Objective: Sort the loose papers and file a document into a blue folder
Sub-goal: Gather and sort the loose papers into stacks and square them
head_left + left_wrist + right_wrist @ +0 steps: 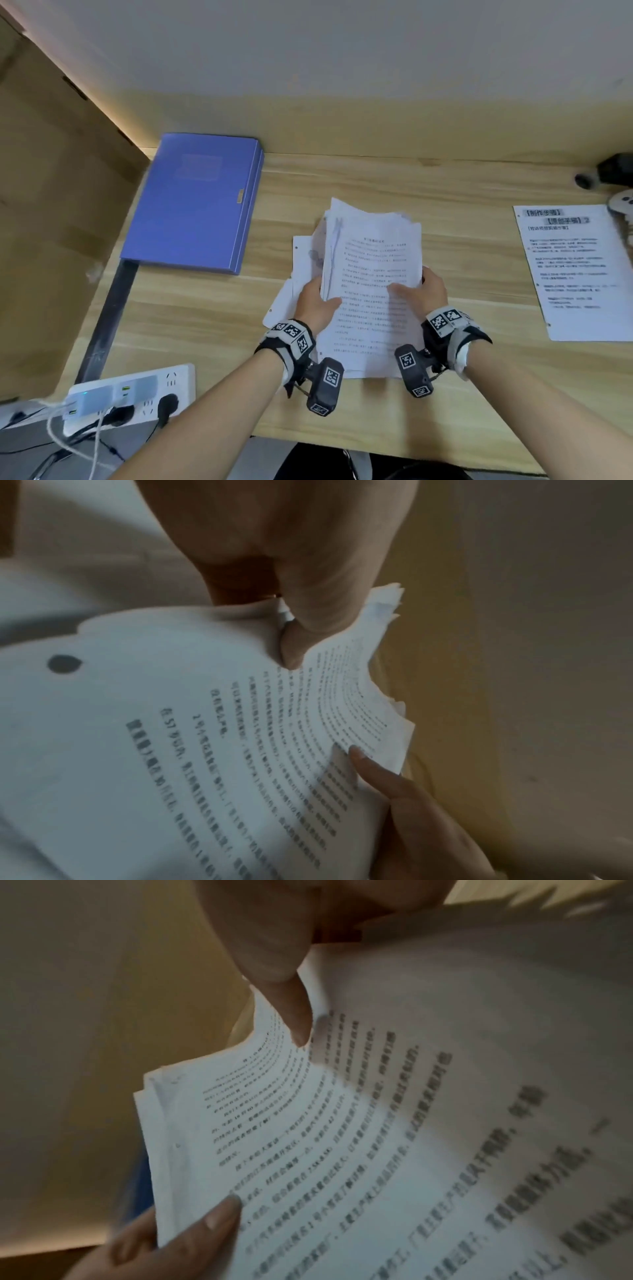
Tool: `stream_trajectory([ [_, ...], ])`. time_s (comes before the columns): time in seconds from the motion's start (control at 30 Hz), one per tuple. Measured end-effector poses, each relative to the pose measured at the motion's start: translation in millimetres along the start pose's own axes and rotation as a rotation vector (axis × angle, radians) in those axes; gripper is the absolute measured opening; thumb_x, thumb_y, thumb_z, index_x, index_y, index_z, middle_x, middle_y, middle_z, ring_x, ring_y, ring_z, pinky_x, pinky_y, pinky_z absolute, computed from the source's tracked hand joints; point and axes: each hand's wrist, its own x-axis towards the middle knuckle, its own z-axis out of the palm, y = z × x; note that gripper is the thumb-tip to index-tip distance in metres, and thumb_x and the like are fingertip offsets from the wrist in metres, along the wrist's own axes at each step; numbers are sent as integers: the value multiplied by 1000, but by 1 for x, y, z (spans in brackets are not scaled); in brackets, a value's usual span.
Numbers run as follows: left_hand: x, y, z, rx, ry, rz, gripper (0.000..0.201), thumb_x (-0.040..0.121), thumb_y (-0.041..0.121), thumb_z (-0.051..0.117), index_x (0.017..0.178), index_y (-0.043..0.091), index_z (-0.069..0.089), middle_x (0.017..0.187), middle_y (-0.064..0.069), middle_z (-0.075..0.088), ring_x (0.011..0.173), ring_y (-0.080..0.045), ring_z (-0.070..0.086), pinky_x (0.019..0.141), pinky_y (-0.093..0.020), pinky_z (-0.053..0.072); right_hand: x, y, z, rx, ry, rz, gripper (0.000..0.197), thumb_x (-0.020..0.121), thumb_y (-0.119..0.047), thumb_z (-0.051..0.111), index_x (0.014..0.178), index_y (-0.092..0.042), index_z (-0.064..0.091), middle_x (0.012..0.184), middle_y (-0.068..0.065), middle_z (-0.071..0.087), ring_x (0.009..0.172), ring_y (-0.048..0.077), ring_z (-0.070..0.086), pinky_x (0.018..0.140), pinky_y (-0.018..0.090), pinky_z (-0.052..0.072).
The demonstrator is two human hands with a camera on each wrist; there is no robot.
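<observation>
From the head camera, your left hand (313, 301) and right hand (426, 291) both grip the stack of papers (371, 260), thumbs on top, raised off the surface (445, 192). The blue folder (191, 202) lies shut, well off beyond your left hand; a printed sheet (575, 270) lies past your right. At your left wrist, the thumb (308, 610) presses the top page against the fingers beneath. At your right wrist, the thumb (274, 961) pinches the papers' edge likewise.

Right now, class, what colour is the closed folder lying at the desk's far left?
The folder is blue, with a small metal clasp; the head view shows it best.
</observation>
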Motion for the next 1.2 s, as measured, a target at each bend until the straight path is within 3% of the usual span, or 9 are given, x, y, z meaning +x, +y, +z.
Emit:
stream_trajectory([
  [0.17,-6,53,-36,-169,11,178,35,90,3,64,125,9,61,118,-4,70,108,-18,67,88,-30,56,-13,-55,-41,440,-16,-106,23,75,-10,81,94,-18,71,97,2,76,85,20,72,78,38,57],
  [0.27,-14,89,-62,-182,23,248,31,90,7,67,120,4,62,113,-3,72,105,-18,70,84,-28,59,-27,-92,-60,568,-91,-253,26,74,-10,81,98,-17,73,100,1,77,93,21,73,81,39,56],
  [0.4,-32,108,-83,-177,-39,329,34,84,8,75,116,5,65,105,4,75,96,-5,72,78,-19,58,-46,-107,-67,614,-129,-379,32,70,-8,81,99,-17,73,101,1,77,95,17,72,77,29,57],
  [0.5,-42,103,-81,-171,-32,340,31,80,3,77,109,1,65,88,-1,76,80,8,70,68,-15,55,-53,-96,-63,578,-169,-368,40,65,-13,87,102,-20,73,101,0,77,95,17,72,80,32,55],
  [0.63,-42,96,-68,-285,4,341,36,78,1,79,111,8,70,109,-8,74,105,-21,70,87,-25,58,-56,-99,-56,559,-151,-387,36,64,-12,86,91,-32,74,95,-1,76,91,18,70,78,36,54],
  [0.77,-43,105,-69,-296,-42,408,36,78,-2,77,108,16,69,109,-1,74,102,-12,71,84,-23,57,-61,-112,-65,562,-139,-461,39,70,-4,84,89,-35,72,95,0,76,92,19,71,80,37,58],
  [0.93,-44,92,-75,-236,-171,381,38,81,0,74,114,17,66,113,0,72,105,-8,69,88,-21,56,-63,-94,-68,527,-165,-392,30,70,-5,84,88,-28,75,91,-4,77,87,12,71,74,28,56],
  [1.07,-46,67,-61,-211,-136,334,36,82,1,75,108,25,66,110,4,72,102,-5,69,93,-27,56,-64,-71,-51,461,-187,-327,45,70,1,83,110,-11,65,97,-2,76,92,13,72,72,24,57],
  [1.2,-35,53,-66,-109,-174,271,32,81,14,79,112,13,72,111,0,75,105,-13,71,91,-37,57,-57,-68,-55,479,-69,-214,28,69,-8,84,93,-17,73,92,-5,77,85,9,73,66,22,57],
])
